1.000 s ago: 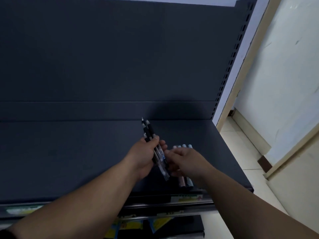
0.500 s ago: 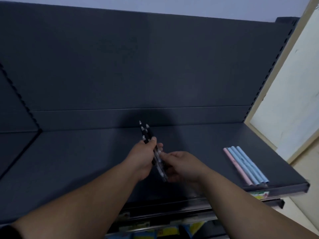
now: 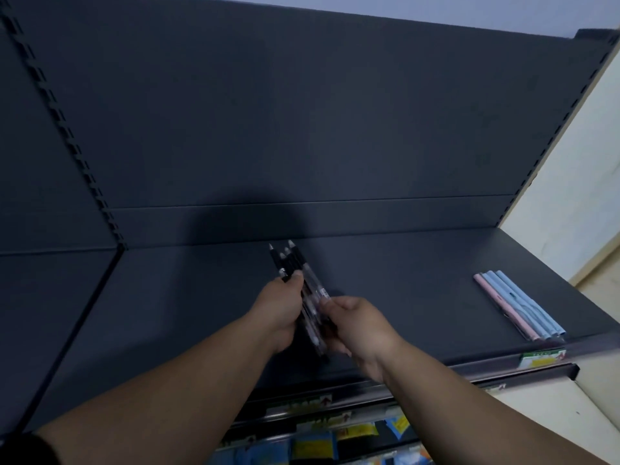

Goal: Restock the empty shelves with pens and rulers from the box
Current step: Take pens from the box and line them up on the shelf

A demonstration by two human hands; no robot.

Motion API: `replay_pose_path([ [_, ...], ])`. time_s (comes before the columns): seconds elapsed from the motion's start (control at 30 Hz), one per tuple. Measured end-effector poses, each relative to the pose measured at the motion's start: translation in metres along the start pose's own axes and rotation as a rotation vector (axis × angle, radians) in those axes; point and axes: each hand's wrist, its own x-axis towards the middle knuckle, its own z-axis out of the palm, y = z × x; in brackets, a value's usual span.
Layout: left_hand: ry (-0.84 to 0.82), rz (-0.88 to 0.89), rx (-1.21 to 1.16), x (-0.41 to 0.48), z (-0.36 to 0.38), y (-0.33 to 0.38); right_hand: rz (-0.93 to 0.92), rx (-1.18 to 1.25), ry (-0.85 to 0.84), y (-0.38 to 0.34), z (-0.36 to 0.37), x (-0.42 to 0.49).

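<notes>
While the left hand (image 3: 281, 310) wraps the black pens (image 3: 292, 260) and the right hand (image 3: 360, 327) pinches their lower ends over the middle of the shelf (image 3: 161, 313), open surface stretches toward its left edge; pastel pens (image 3: 518, 307) lie at the right front corner, well apart.

The lower halves of the black pens (image 3: 303, 283) are hidden between the left hand (image 3: 280, 313) and the right hand (image 3: 355, 325), which both grip them; blur smears the barrels, so their count cannot be told; print on the price labels (image 3: 541, 359) is unreadable; the coloured packets (image 3: 322, 444) beneath are smeared and cut off by the bottom edge.
</notes>
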Motion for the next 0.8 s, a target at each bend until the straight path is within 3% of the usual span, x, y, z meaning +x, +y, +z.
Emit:
replay_pose_path([
  [0.2, 0.061, 0.043, 0.003, 0.003, -0.005, 0.002, -0.003, -0.081, 0.002, -0.003, -0.01, 0.011],
  [0.3, 0.118, 0.097, 0.01, 0.003, -0.012, 0.008, -0.036, -0.256, 0.004, -0.018, -0.026, 0.017],
  [0.53, 0.191, 0.115, 0.09, -0.001, -0.039, 0.01, 0.094, -0.626, -0.207, -0.046, -0.049, 0.034],
  [0.63, 0.208, 0.153, 0.193, -0.001, -0.05, 0.008, 0.186, -0.674, -0.322, -0.058, -0.053, 0.041],
  [0.8, 0.085, 0.143, 0.607, 0.002, -0.054, -0.001, 0.241, -0.734, -0.289, -0.062, -0.053, 0.058],
])
